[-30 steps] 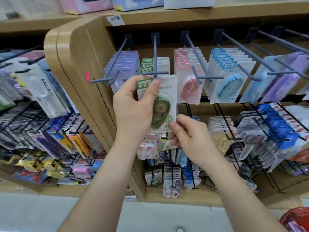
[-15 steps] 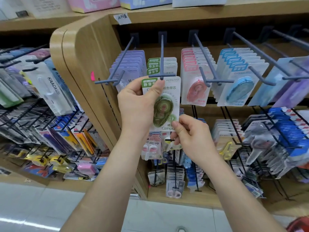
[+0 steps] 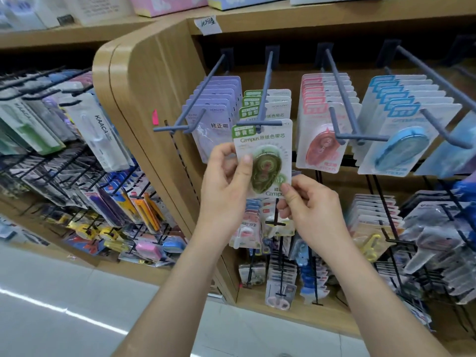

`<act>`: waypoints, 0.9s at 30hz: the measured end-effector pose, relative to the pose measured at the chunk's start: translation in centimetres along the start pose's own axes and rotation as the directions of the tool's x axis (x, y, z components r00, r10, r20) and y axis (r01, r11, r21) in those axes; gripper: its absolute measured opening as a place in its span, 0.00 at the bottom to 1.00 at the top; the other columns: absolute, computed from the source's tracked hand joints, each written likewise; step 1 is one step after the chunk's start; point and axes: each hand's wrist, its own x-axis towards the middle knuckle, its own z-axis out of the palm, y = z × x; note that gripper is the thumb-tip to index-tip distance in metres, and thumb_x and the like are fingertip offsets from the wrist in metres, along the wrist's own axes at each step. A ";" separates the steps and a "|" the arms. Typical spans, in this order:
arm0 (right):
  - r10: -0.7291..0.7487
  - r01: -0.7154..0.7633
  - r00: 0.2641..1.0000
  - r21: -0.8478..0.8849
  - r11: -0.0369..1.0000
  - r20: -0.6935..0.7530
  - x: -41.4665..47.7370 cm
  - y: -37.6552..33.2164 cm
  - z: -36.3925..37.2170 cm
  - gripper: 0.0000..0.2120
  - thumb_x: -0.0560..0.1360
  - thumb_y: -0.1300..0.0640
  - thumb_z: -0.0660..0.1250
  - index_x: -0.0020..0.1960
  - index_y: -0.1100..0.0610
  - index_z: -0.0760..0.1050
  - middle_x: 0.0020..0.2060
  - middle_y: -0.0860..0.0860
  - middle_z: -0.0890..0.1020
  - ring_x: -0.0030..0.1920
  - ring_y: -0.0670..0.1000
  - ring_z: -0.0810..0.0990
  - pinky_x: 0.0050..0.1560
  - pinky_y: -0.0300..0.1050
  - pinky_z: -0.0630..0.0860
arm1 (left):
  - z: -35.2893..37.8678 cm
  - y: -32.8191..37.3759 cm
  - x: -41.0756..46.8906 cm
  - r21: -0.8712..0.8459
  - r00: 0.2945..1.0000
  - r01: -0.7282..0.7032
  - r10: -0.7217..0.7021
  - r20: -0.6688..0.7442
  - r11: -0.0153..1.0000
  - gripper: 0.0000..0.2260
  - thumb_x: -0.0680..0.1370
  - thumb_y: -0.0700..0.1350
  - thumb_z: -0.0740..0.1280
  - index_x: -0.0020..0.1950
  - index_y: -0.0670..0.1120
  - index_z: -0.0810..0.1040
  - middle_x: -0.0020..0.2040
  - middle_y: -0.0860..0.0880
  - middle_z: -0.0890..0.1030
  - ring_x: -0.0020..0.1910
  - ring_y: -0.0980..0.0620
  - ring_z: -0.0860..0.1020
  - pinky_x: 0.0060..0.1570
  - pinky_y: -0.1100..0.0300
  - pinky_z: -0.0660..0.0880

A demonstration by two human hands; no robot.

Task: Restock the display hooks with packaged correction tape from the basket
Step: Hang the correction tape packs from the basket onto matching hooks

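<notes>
A green packaged correction tape (image 3: 268,148) hangs at the front end of a grey display hook (image 3: 265,94), its hole on the hook's tip below the crossbar. My left hand (image 3: 226,186) pinches the pack's left edge, thumb on the front. My right hand (image 3: 311,202) pinches its bottom right corner. Behind it on the same hook hang several more green packs (image 3: 257,104). The basket is out of sight.
Neighbouring hooks carry purple packs (image 3: 216,106), pink packs (image 3: 324,119) and blue packs (image 3: 401,130). Lower black wire hooks (image 3: 278,222) hold scissors and small items. A wooden shelf end (image 3: 154,86) stands left, with racks of pens (image 3: 98,140) beyond. White floor lies below.
My left hand has slid down from the pack's top corner to its left edge. The pack now hangs on the hook's tip. The view has moved closer.
</notes>
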 end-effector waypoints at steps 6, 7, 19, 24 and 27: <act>0.041 -0.042 0.999 0.078 0.996 0.018 1.2 0.3 0.5 0.10 0.81 0.56 0.64 0.42 0.56 0.77 0.30 0.50 0.81 0.30 0.44 0.81 0.40 0.53 0.82 | -0.5 -0.9 0.1 0.181 0.999 0.008 -0.002 -0.034 0.984 0.12 0.75 0.43 0.74 0.55 0.52 0.79 0.47 0.54 0.85 0.46 0.57 0.83 0.48 0.62 0.80; 0.051 -0.051 0.999 0.083 0.995 0.012 1.3 0.2 0.5 0.09 0.81 0.56 0.64 0.42 0.55 0.77 0.30 0.50 0.81 0.30 0.45 0.81 0.40 0.52 0.82 | -0.4 -1.0 0.4 0.204 0.998 0.010 0.001 -0.057 0.979 0.11 0.75 0.42 0.73 0.55 0.51 0.79 0.46 0.55 0.85 0.45 0.57 0.83 0.48 0.61 0.80; 0.197 -0.209 0.969 -0.067 0.976 -0.148 -2.3 0.2 -2.1 0.12 0.79 0.58 0.64 0.46 0.41 0.78 0.37 0.52 0.83 0.39 0.57 0.82 0.45 0.61 0.80 | 0.5 -2.9 4.9 0.388 0.998 -0.039 0.058 -0.037 0.921 0.10 0.77 0.49 0.71 0.58 0.55 0.79 0.43 0.64 0.80 0.45 0.67 0.79 0.49 0.69 0.75; 0.296 -0.350 0.917 -0.183 0.919 -0.269 -7.7 1.6 -3.8 0.11 0.78 0.58 0.66 0.44 0.42 0.79 0.36 0.51 0.83 0.38 0.55 0.82 0.44 0.60 0.80 | -2.2 -3.7 1.7 0.455 0.989 -0.131 0.146 0.001 0.881 0.17 0.77 0.47 0.71 0.66 0.52 0.76 0.53 0.55 0.79 0.51 0.58 0.79 0.55 0.63 0.75; 0.361 -0.450 0.866 -0.225 0.864 -0.345 -12.0 2.9 -4.9 0.14 0.77 0.59 0.68 0.42 0.40 0.79 0.35 0.48 0.83 0.36 0.52 0.81 0.41 0.57 0.81 | -3.1 -4.7 -1.2 0.410 0.966 -0.233 0.162 0.200 0.882 0.05 0.80 0.45 0.67 0.54 0.52 0.81 0.46 0.55 0.80 0.45 0.65 0.77 0.48 0.72 0.72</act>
